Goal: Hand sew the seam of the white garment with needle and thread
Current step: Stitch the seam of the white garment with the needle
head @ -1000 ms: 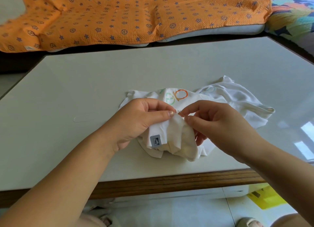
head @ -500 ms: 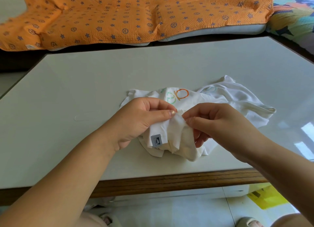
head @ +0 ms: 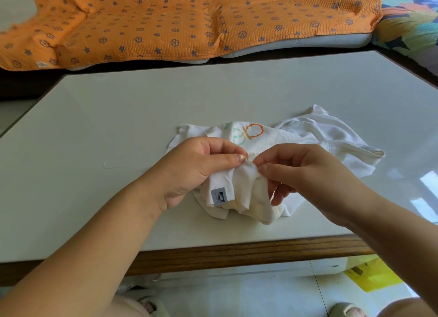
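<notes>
The white garment lies crumpled on the table, with coloured letters on top and a grey label on the near fold. My left hand pinches a raised fold of it between thumb and fingers. My right hand meets that fold from the right, thumb and forefinger pinched together at its top edge. The needle is out of sight between those fingertips and the cloth. A faint loop of pale thread lies on the table left of my left hand.
The pale table has a wooden front edge. Behind it lies an orange patterned blanket on a cushion. A yellow bag sits on the floor at the lower right.
The short metal needle tip that showed between my two thumbs a second ago is no longer visible. My right fingertips have closed in on the fold. The left hand has kept its grip.
</notes>
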